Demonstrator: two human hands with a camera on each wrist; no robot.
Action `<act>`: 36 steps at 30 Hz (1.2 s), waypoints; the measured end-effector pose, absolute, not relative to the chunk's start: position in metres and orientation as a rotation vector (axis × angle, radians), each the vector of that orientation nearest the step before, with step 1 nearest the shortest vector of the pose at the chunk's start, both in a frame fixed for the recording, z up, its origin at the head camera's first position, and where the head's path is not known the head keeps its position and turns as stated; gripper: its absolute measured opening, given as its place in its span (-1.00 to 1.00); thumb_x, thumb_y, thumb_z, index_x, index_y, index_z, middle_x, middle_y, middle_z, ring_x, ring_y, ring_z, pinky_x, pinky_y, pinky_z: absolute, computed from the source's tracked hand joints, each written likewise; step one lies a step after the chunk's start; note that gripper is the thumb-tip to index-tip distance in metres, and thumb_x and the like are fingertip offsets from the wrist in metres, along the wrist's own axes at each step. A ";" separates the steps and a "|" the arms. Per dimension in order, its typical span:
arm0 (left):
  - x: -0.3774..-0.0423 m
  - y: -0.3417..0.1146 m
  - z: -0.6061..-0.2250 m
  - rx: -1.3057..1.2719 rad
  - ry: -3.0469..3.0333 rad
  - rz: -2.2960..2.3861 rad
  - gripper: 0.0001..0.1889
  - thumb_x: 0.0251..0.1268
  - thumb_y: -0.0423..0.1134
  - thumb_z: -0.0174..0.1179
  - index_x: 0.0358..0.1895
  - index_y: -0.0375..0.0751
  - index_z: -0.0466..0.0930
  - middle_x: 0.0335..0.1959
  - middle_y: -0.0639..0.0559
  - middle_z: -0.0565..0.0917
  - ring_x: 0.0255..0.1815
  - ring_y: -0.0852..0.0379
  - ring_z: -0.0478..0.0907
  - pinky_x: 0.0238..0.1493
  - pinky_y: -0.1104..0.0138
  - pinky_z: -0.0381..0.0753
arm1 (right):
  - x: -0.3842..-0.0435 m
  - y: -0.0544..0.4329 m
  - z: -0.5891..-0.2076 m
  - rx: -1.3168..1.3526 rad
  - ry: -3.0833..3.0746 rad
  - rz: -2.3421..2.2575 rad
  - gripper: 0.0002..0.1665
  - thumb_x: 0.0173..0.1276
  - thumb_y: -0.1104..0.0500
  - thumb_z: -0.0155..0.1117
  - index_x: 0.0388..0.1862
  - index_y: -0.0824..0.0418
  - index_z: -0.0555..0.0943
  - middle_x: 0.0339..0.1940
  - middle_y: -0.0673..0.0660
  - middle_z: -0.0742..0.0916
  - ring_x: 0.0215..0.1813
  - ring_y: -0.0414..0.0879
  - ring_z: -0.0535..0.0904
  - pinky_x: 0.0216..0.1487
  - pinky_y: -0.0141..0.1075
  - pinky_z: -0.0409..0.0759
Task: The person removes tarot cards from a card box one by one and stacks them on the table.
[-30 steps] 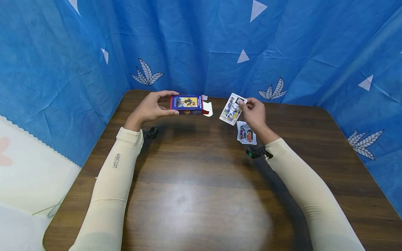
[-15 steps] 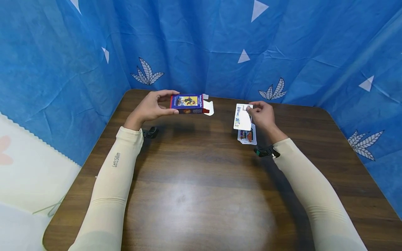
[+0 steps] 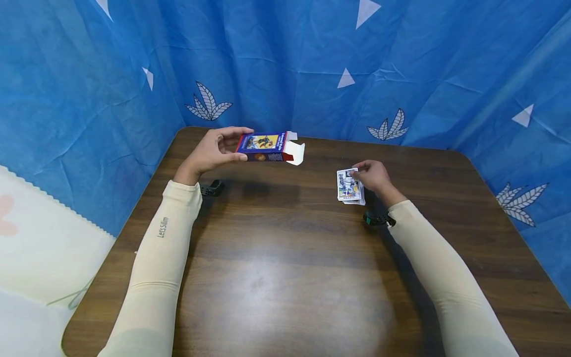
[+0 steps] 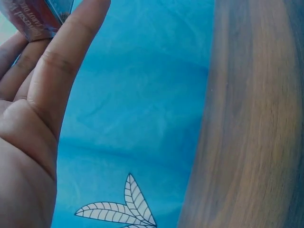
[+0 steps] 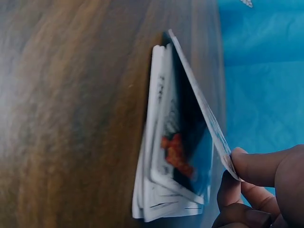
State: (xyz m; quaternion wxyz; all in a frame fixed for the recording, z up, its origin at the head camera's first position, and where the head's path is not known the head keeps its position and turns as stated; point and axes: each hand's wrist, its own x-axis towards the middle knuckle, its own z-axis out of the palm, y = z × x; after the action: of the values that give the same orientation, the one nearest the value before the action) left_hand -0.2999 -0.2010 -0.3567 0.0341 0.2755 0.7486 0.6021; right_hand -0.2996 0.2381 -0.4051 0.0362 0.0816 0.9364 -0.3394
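Observation:
My left hand (image 3: 208, 152) grips a blue and red tarot card box (image 3: 262, 143) by its left end, above the far part of the table. The white end flap of the box stands open toward the right. In the left wrist view only a corner of the box (image 4: 37, 21) shows beyond the fingers. Between thumb and fingers, my right hand (image 3: 375, 178) pinches a tarot card (image 3: 347, 184), picture side up. This card slants over a small, uneven pile of cards (image 5: 156, 199); in the right wrist view its far edge meets the pile while the pinched edge is raised.
A brown wooden table (image 3: 267, 238) spreads under both arms. Blue curtain (image 3: 290, 64) with leaf and triangle prints hangs right behind its far edge and along the sides. A pale cloth (image 3: 40, 238) hangs at the left.
My right hand has brought the card right and down from beside the box onto the pile. The left hand has tilted the box slightly, shifting it a little left.

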 end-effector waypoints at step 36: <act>-0.312 -0.193 -0.376 0.361 2.860 0.691 0.13 0.25 0.03 0.25 0.59 -0.04 -0.49 0.60 -0.29 -0.42 0.59 -0.39 -0.29 0.48 -0.33 -0.09 | -0.253 0.248 -0.395 0.449 2.621 -1.589 -0.33 0.59 0.04 -0.09 0.53 0.30 0.10 0.45 0.36 0.39 0.39 0.22 0.44 0.40 0.02 0.44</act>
State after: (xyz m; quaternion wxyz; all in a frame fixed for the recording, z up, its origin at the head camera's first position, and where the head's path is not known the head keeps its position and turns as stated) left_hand -0.3122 -0.1931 -0.3761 0.0884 0.1211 0.9610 0.2323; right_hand -0.2534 0.2478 -0.3949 0.0219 0.1450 0.8458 -0.5130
